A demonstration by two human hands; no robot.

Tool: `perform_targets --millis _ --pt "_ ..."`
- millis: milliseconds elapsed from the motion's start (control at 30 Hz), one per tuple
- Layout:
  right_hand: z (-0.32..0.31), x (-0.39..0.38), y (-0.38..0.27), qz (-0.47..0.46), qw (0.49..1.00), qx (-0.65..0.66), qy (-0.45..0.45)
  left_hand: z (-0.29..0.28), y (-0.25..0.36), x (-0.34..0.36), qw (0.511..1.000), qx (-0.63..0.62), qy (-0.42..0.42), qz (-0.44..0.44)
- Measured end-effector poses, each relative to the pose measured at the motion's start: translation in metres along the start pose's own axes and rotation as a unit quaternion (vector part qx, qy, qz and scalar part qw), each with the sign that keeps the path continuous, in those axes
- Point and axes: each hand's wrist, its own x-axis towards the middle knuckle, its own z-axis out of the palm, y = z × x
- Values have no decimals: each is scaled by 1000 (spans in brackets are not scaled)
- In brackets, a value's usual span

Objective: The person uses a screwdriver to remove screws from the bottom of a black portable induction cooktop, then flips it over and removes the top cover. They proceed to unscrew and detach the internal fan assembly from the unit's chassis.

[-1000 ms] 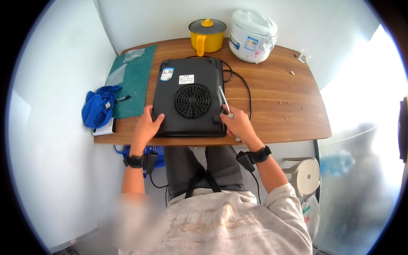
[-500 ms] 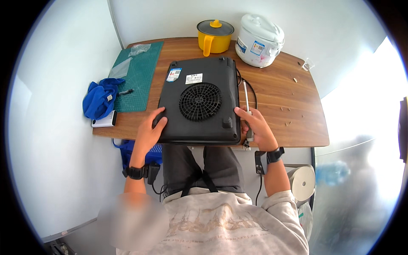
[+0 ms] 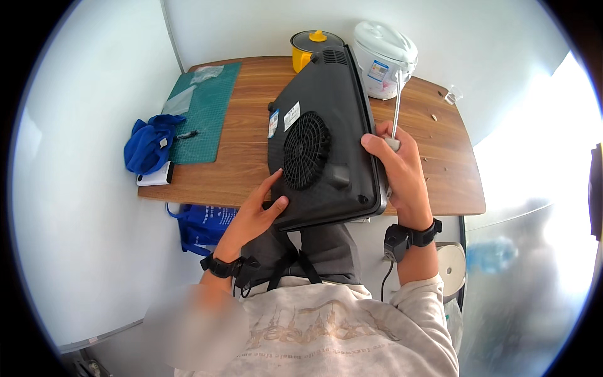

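At the far left, one blue cloth [image 3: 149, 146] lay bunched against one white box-shaped device [image 3: 154, 176], beside one green cutting mat [image 3: 204, 129] that carried two clear plastic pieces [image 3: 181, 100] near its far end. Below, one blue bag [image 3: 204, 227] showed under the single wooden worktop [image 3: 245, 132]. The left grip [image 3: 254, 217] was closed on the near left corner of one black induction cooktop [image 3: 342, 125], thumb and fingers at its edge. The cooktop was held tilted, underside facing the camera, between the two hands, its near end out past the worktop's front edge; one round fan grille [image 3: 306, 151] and two labels [image 3: 292, 116] showed on it. Behind its far end stood one yellow pot [image 3: 301, 61], partly hidden, then one white rice cooker [image 3: 384, 47]. The right grip [image 3: 402, 164] was clamped on the cooktop's right edge, thumb on the underside, with one screwdriver [image 3: 396, 113] also in it, shaft pointing up. Farther right were one small clear cup [image 3: 453, 95] on the worktop and one pale stool [image 3: 451, 270] below.
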Motion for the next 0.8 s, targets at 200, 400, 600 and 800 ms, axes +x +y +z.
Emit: perform_targets --millis 200,400,600,800 --pt "26 14 -21 -52 996 -66 -43 3 -3 20 998 -9 23 61" --pt "67 14 -19 -76 982 -110 -135 -18 3 24 887 -462 -7 -11" --pt "93 0 44 -175 931 -246 -206 -40 7 3 869 -493 16 -43" --pt "100 -3 56 -191 928 -250 -200 -63 -18 -10 921 -383 63 -15"
